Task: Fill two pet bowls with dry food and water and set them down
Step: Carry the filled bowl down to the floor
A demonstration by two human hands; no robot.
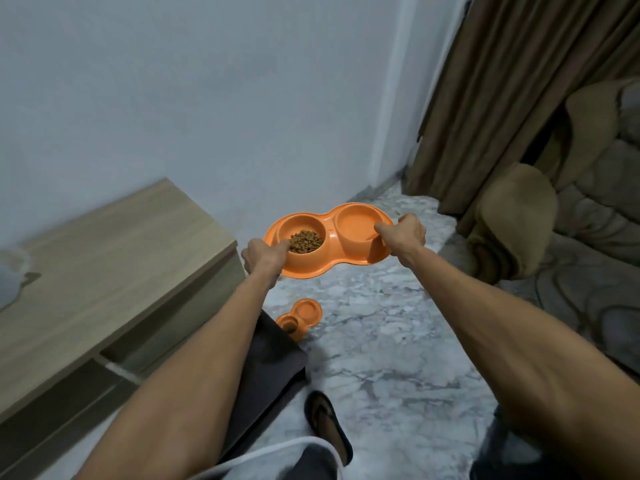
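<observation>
I hold an orange double pet bowl (330, 252) in the air above the marble floor, level, with both hands. My left hand (265, 259) grips its left rim, beside the cup holding brown dry food (306, 241). My right hand (405, 233) grips the right rim, thumb inside the right cup (353, 225), which looks to hold water. A second orange double bowl (303, 317) stands on the floor below, partly hidden by my leg; its left cup shows some brown food.
A wooden cabinet (114, 265) runs along the wall at the left. A brown curtain (512, 98) hangs at the back right, with a cushioned sofa (571, 209) beside it. My sandalled foot (329, 424) stands on the grey marble floor (398, 341).
</observation>
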